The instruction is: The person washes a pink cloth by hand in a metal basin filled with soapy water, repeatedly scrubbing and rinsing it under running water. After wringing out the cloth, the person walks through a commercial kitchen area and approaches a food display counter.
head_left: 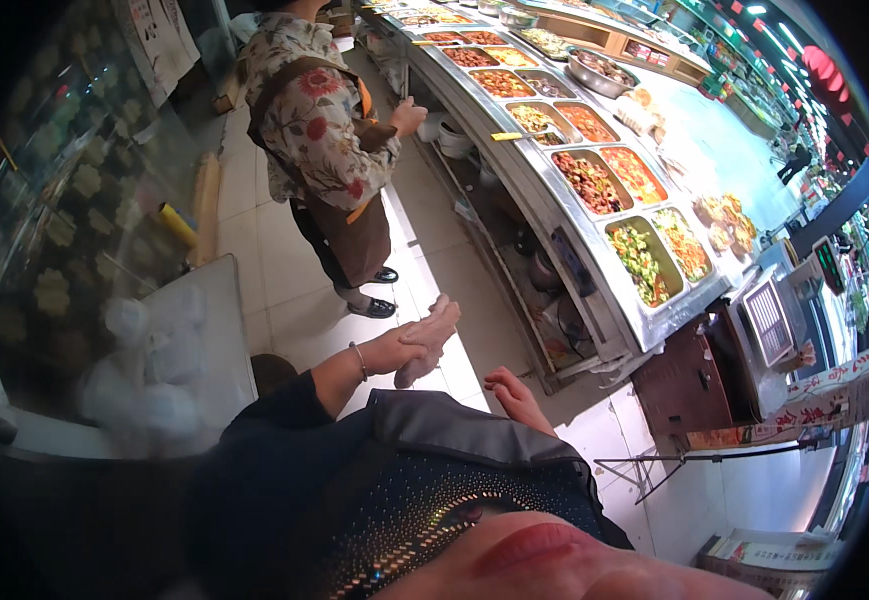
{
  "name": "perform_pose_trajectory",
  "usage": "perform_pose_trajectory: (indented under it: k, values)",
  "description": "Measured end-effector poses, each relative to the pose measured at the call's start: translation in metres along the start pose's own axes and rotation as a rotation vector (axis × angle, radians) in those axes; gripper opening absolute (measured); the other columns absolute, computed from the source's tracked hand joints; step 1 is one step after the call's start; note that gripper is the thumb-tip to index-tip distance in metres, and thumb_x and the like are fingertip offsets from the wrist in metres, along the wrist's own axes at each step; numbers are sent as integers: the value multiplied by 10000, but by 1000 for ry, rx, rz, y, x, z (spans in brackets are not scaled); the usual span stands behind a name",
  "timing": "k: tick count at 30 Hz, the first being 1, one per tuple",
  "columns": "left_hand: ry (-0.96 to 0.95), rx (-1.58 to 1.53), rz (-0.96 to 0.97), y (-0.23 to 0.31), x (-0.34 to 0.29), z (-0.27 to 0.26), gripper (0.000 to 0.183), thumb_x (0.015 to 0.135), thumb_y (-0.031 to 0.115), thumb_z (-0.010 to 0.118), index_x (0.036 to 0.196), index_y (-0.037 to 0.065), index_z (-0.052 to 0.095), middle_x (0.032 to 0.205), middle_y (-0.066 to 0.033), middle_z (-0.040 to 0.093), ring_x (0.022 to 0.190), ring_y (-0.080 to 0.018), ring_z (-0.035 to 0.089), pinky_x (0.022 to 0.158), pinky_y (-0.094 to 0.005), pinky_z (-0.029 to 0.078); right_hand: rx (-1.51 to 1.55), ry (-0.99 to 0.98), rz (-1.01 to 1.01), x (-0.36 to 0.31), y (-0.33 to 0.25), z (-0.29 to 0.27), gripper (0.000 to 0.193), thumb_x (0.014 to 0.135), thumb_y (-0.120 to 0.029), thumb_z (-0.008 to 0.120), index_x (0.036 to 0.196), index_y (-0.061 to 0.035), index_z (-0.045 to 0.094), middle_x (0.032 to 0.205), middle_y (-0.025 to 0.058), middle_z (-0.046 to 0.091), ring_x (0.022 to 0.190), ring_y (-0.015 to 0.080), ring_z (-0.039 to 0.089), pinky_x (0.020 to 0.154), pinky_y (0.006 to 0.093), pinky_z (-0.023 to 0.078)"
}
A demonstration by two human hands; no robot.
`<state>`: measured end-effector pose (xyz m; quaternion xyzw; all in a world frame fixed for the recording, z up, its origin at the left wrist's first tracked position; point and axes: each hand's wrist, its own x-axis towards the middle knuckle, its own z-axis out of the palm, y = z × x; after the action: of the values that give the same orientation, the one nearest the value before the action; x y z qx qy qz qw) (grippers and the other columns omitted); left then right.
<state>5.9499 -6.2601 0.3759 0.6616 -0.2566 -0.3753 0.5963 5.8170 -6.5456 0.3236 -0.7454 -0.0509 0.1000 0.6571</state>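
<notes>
My left hand (pixel 430 340), with a bracelet (pixel 358 362) at its wrist, is held out in front of my body above the tiled floor. Its fingers look stretched and apart, and I see nothing in them. My right hand (pixel 516 394) is lower and to the right, partly cut off by my dark clothing. Its fingers are loosely bent and a little apart, with no object showing between them. Neither hand touches the food counter (pixel 644 325), where metal trays of cooked dishes stand in rows. The nearest one is a tray of green vegetables (pixel 638 262).
A person in a flowered top and brown apron (pixel 319 140) stands ahead in the aisle beside the counter. At left is a pale table (pixel 222 310) with blurred white plastic bags (pixel 159 345). A scale (pixel 769 318) stands at right past a brown cabinet (pixel 684 380). Shelves run under the counter.
</notes>
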Motion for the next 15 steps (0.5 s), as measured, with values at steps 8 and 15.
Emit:
perform_pose_trajectory:
  k: [8,15]
  values:
    - [-588,293,174,62,40,139,546,901,141,437,1443,85,412,1529,-142,338,1335,-282,414,1095,-351,315,-267,-374,-58,-72,-14,1,348,965,-184,500,1271,-29,561,1280,103,555,1197,234,503,1032,348,378]
    - [-804,432,427,86,51,221,506,904,157,446,1408,128,488,1492,-112,412,1344,-283,424,1107,-357,313,-477,-510,-22,-142,-59,-31,403,968,-183,500,1344,-39,515,1375,120,506,1303,243,437,1104,362,318]
